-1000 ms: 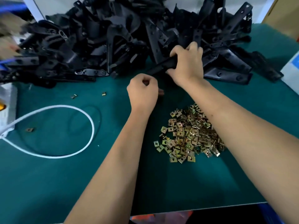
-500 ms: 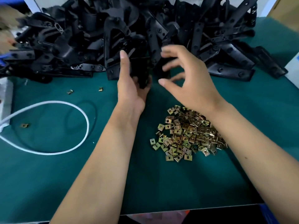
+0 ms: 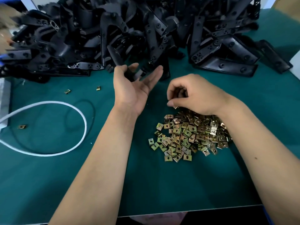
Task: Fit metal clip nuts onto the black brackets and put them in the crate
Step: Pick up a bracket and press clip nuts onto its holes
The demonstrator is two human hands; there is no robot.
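Note:
A big heap of black brackets fills the far side of the green table. My left hand is turned palm up in front of the heap and holds one black bracket across its fingers, with the thumb stretched out to the right. A pile of brass-coloured clip nuts lies at the centre right. My right hand hovers over the pile's far edge with its fingers curled, pinching a clip nut at the fingertips. No crate is in view.
A white cable loops across the left of the table. Three stray clip nuts lie there: one, another, and a third. The table's near edge runs along the bottom. A white object sits at the left border.
My right hand came down from the brackets to the clip nut pile and curled its fingers. My left hand turned palm up with the bracket.

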